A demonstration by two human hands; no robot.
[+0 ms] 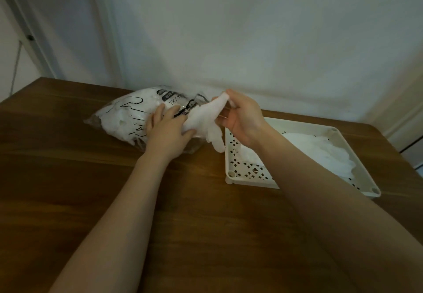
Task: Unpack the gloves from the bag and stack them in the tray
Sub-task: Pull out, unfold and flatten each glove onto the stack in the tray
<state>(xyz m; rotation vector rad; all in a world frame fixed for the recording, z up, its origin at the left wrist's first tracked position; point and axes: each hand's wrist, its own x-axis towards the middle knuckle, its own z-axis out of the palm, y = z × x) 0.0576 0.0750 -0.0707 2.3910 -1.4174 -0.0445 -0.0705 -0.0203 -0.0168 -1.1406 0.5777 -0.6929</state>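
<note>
1. White and thin, the glove (206, 118) I'm working on stretches between both hands, its fingers dangling down just above the near-left corner of the tray (231, 173).
2. My right hand (240, 121) pinches the cuff end of that glove at the top, thumb and fingers curled round it, raised above the table (91, 201).
3. My left hand (169, 128) lies on the bag (128, 114), fingers spread fairly flat over the plastic, thumb pressing against the lower part of the glove; I cannot tell whether it truly grips it.
4. That bag is clear plastic with black print, bulging with more white gloves, and sits on the wooden table near the wall (251, 41), to the left of the tray.
5. Cream-coloured with a perforated floor, the tray rests on the table's right side and holds a pile of gloves (320, 153) spread toward its far and right portions.
</note>
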